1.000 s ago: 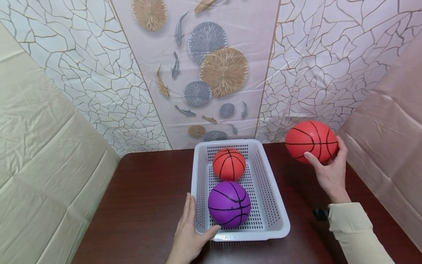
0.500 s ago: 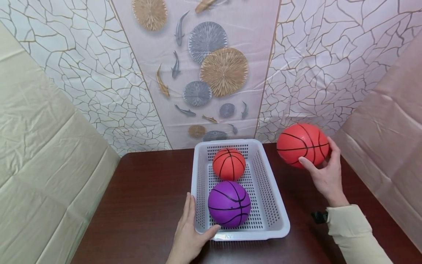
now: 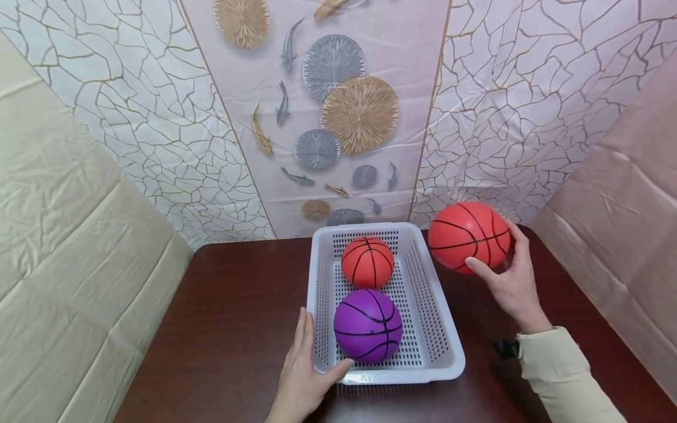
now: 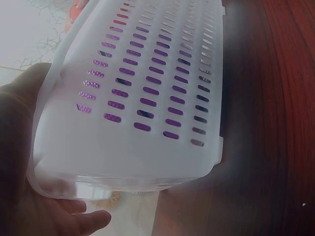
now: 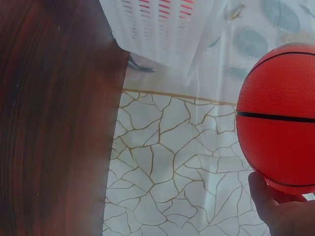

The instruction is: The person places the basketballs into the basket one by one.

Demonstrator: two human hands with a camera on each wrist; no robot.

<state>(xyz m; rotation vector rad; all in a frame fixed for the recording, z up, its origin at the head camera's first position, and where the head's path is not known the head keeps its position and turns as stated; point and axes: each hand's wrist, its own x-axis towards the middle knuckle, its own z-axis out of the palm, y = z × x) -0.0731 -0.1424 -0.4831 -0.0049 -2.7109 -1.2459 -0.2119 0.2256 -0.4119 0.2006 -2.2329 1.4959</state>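
Note:
A red ball with black basketball lines [image 3: 469, 237] is held up off the table in my right hand [image 3: 510, 288], just right of the basket. Thumb and fingers grip it from its right side; the right wrist view shows the red ball [image 5: 280, 118] above that hand [image 5: 290, 211]. My left hand [image 3: 307, 370] rests at the near left corner of a white perforated plastic basket [image 3: 449, 346], fingers straight along its side and thumb at the front rim. Inside the basket lie a purple ball [image 3: 368, 326] in front and a smaller-looking red ball [image 3: 367, 262] behind.
The basket stands on a dark brown wooden table [image 3: 233, 317]. A patterned wall covering [image 3: 338, 117] rises behind the table's back edge, with beige padded panels [image 3: 608, 235] on both sides. A dark strap [image 3: 506, 349] is at my right wrist.
My right hand has carried the red ball left and slightly down, closer to the basket's right rim. The left hand, basket and the balls in it stay where they were.

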